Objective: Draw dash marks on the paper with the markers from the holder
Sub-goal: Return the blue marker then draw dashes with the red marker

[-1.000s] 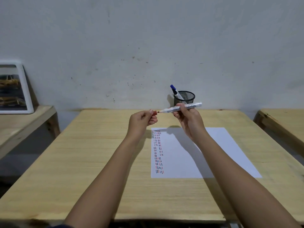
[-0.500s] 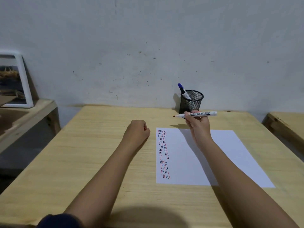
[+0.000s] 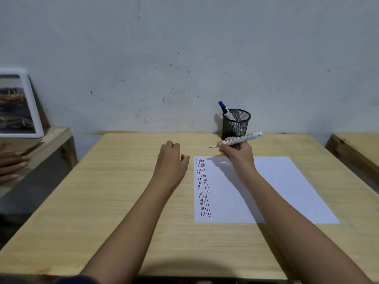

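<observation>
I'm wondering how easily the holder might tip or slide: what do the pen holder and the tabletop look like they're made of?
The pen holder looks like black wire mesh, probably metal: light shows through its fine grid wall. The tabletop looks like pale, unvarnished wood, matte, with long grain lines and a raw front edge.

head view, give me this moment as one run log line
right hand: holds uncapped red marker above paper | left hand: on table, red cap | holder: blue marker

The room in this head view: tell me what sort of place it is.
Probably a plain workroom or classroom. Bare wooden desks stand side by side against a scuffed white wall, one holding a mesh pen holder and a sheet of paper, and a framed picture leans on the next.
</observation>
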